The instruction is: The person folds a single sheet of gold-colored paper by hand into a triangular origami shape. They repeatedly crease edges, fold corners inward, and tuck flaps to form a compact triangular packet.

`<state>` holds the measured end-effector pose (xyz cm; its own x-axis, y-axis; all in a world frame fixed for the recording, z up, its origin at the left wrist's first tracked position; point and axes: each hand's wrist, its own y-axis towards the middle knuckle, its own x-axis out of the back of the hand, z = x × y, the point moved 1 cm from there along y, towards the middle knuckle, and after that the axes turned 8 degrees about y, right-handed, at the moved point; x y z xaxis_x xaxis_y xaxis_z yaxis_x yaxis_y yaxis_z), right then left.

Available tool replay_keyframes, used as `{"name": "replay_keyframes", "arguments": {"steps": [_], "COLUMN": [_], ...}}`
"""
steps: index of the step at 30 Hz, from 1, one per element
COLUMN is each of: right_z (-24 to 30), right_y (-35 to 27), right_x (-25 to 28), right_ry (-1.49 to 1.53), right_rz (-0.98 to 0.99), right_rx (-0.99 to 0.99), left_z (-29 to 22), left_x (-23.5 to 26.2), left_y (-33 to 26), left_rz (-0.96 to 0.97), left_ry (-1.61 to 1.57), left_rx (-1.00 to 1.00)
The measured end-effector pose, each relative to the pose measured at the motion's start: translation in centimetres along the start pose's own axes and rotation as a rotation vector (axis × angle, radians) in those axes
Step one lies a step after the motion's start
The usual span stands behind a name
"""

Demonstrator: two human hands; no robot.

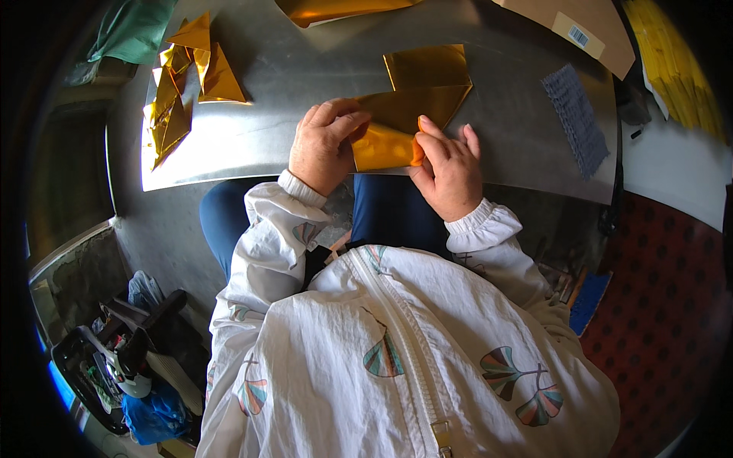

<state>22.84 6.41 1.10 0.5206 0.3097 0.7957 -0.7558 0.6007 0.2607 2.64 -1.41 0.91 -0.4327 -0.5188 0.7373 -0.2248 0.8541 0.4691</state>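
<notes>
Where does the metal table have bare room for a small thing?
The metal table is free between the folded gold pieces and the left hand, and between the right hand and the ridged grey piece. The middle is crowded: both hands hold gold foil there.

I can't read a single word or number from where I stand. The one printed marking I can make out is at the far right, on the brown cardboard (595, 17) over the metal tabletop (527, 57): a pale rectangular label (563, 25) carrying a barcode (579, 35) of dark stripes, too small to make out any characters.
</notes>
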Motion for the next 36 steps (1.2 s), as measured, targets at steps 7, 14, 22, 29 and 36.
{"name": "replay_keyframes", "arguments": {"steps": [7,14,22,29,36], "right_z": [0.4,-0.2,-0.5,0.7,1.3], "right_y": [-0.1,0.3,0.1,-0.6,0.4], "right_x": [-0.2,-0.4,-0.4,0.0,0.7], "right_ry": [-0.028,0.134,0.089,-0.053,-0.066], "right_rz": [-0.043,-0.118,-0.07,0.112,0.117], "right_rx": [-0.008,-0.064,-0.004,0.048,0.084], "left_z": [1.7,2.1,1.1,-1.6,-1.7], "left_x": [0.5,0.6,0.9,2.3,2.3], "left_y": [0.7,1.4,0.7,-1.6,-3.1], "left_rz": [0.056,0.059,0.107,0.266,0.511], "left_ry": [0.038,-0.025,0.152,0.174,0.417], "left_rx": [-0.03,0.034,0.017,0.005,-0.131]}}
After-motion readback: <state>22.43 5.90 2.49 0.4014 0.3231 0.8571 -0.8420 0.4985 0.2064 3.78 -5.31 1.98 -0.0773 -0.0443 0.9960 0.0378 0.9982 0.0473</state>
